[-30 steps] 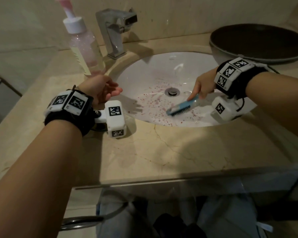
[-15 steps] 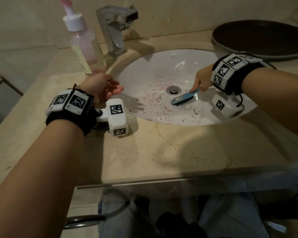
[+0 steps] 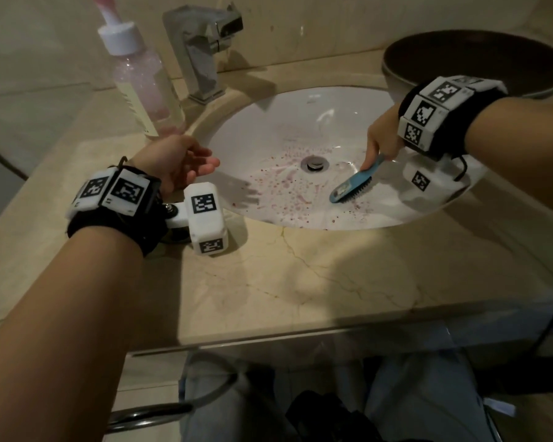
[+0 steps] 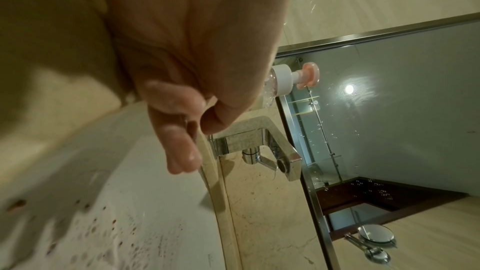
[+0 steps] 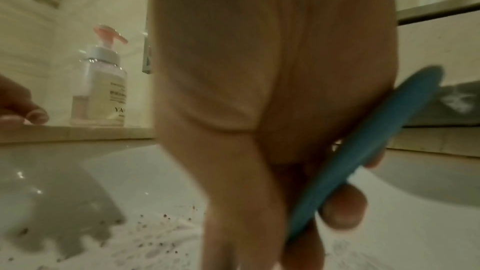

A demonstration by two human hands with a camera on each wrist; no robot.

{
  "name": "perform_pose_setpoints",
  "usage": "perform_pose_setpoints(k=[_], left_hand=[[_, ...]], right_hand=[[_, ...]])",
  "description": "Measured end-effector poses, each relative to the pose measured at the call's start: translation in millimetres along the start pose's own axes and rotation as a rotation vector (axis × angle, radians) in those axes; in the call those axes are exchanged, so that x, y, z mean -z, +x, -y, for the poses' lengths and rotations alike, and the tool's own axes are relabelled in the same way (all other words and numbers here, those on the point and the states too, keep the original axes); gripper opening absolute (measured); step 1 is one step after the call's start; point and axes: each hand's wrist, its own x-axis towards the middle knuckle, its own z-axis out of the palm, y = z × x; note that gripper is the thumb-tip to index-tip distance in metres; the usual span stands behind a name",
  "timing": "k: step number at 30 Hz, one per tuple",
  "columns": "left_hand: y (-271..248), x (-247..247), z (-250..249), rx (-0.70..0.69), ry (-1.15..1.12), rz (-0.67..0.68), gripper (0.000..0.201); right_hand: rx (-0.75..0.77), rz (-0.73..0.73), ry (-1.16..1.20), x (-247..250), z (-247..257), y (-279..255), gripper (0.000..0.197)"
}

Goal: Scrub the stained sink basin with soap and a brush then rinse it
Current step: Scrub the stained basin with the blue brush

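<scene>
While scanning left to right: soap bottle (image 3: 144, 87) upright at back-left of surface (image 3: 300, 282), pump top pink, just beside faucet (image 3: 205, 49). Left hand (image 3: 179, 161) hovering over left rim of sink basin (image 3: 300, 122) — fingers loosely extended, wet-looking in left wrist view, holding nothing. Red-purple specks and smears spread over basin floor left of and below drain (image 3: 315, 162); partly smeared, not cleared. Blue brush (image 3: 351, 186) right of drain, bristles down against basin, handle angled up into right hand (image 3: 382, 138) — fingers wrapped round handle, confirmed in right wrist view. Dark round bowl (image 3: 473, 62) at back-right on surface, well apart from brush.

Judgement: mid-scrub; rinse not yet begun, no water seen running from faucet.

Risks from here:
- Wet, soapy handle could slip from grip under a hard stroke.
- Brisk strokes could flick stained lather up onto surface or wrist cameras.
- Specks near left wall, under left hand's shadow, easily missed.
- Reaching for faucet could knock soap bottle over.
</scene>
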Motion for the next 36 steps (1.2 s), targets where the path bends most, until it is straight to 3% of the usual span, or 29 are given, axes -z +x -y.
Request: perform_pose_setpoints(k=[2, 4, 6, 8, 10, 14, 18, 20, 23, 25, 28, 33, 36], left_hand=[[0, 0, 0, 0.001, 0.006, 0.002, 0.028], [-1, 0, -1, -0.001, 0.000, 0.004, 0.027], [-3, 0, -1, -0.003, -0.005, 0.003, 0.027], [-4, 0, 0, -0.005, -0.010, 0.001, 0.027], [-4, -1, -1, -0.006, -0.009, 0.001, 0.027], [-3, -1, -1, -0.005, -0.011, 0.001, 0.028], [-2, -1, -1, -0.004, -0.017, -0.004, 0.029], [-2, -1, -1, -0.001, -0.010, -0.003, 0.028], [-1, -1, -1, 0.005, 0.000, 0.000, 0.027], [-1, -1, -1, 0.007, 0.008, 0.000, 0.026], [0, -1, -1, 0.015, 0.010, 0.006, 0.025], [-1, -1, -1, 0.011, 0.003, 0.011, 0.026], [-1, -1, -1, 0.005, -0.003, 0.005, 0.025]], right_hand=[[0.042, 0.168, 0.121, 4, 0, -2, 0.047], [0.052, 0.230, 0.169, 5, 4, -5, 0.049], [0.001, 0.117, 0.114, 1, 8, -5, 0.045], [-0.051, -0.113, 0.126, -3, 7, -4, 0.033], [-0.051, -0.159, 0.127, -3, 6, -7, 0.032], [0.087, 0.261, 0.189, 2, 15, -9, 0.051], [0.141, 0.282, 0.202, 6, 15, -9, 0.049], [0.129, 0.261, 0.198, 5, 14, -8, 0.048], [0.097, 0.073, 0.091, 4, 18, -9, 0.046], [0.124, 0.118, 0.055, 7, 24, -8, 0.049], [0.222, 0.226, 0.192, 14, 34, -5, 0.051], [0.176, -0.008, -0.009, 10, 55, 4, 0.050], [0.206, -0.037, -0.014, 12, 57, 3, 0.049]])
